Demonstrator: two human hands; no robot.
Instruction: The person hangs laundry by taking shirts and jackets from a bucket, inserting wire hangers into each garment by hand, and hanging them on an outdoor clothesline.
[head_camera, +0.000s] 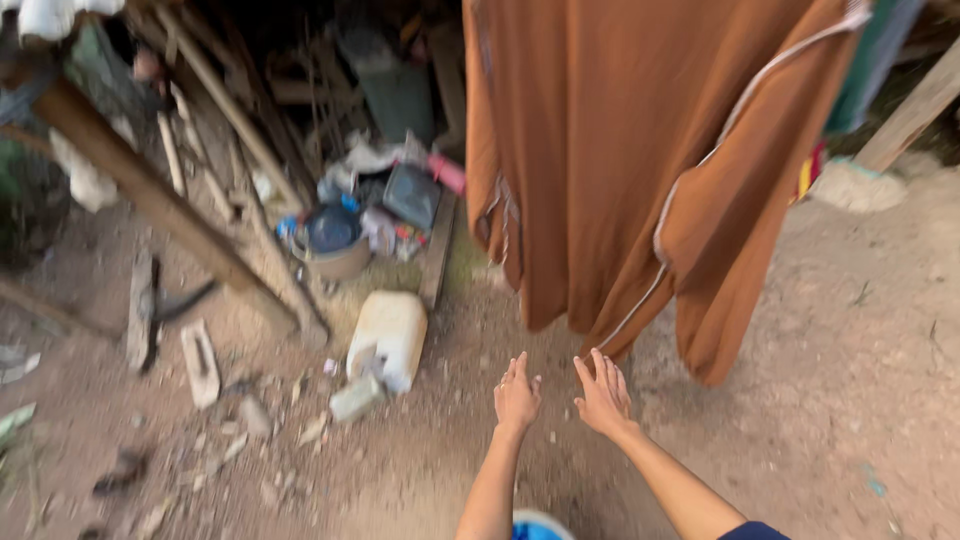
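We see our right hand (603, 393) stretched forward with its fingers spread and empty, the fingertips just at the lower hem of the hanging brown garment (640, 160) — whether they touch the cloth we cannot tell through the blur. Our left hand (516, 393) reaches out just beside it, to the left, also open with fingers apart and holding nothing, a little short of the hem. The garment hangs from above on the right, far side, with pale piping running down one edge. On the dirt ground (850, 380) to the left of our hands lies a white plastic jerrycan (388, 338) on its side. Farther off sits a round basin (335, 250) among scattered clutter, and slanted wooden poles (150, 195) lean across the far left. At the near edge, between our forearms, a blue-and-white rim (537, 525) shows.
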